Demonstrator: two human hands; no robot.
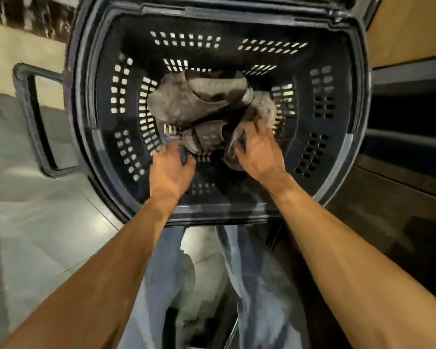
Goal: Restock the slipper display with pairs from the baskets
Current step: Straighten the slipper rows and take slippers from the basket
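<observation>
Slippers (199,99), grey & several, lie heaped in the btm of a dark plastic basket (224,25), roughly mid-floor, overlapping one another; motion blur makes an exact count impossible. The basket has slotted holes through its walls & floor, w/ pale light showing through those on the left. A loop handle (32,122) sticks out from its left side over the tiled floor (35,197). Both bare forearms reach in over the near rim, hands well apart. The right hand (259,152) sits on a ribbed slipper (233,159) at the near-right edge of the heap: fingers spread across its upper end, thumb down the left side, clamped round it, w/ the slipper's lower end poking out beneath the palm. The left hand (170,170) is low at the near-left of the heap, fingers curled down towards the basket floor just beside a small slipper (204,139) lying between the two hands. Something dark shows between thumb & fingers, but it is too blurred to tell whether the hand holds anything. Below the basket, the person's blue jeans (159,285) are in view, legs apart. To the right of the basket stands dark shelving (408,109), details too dim to make out.
</observation>
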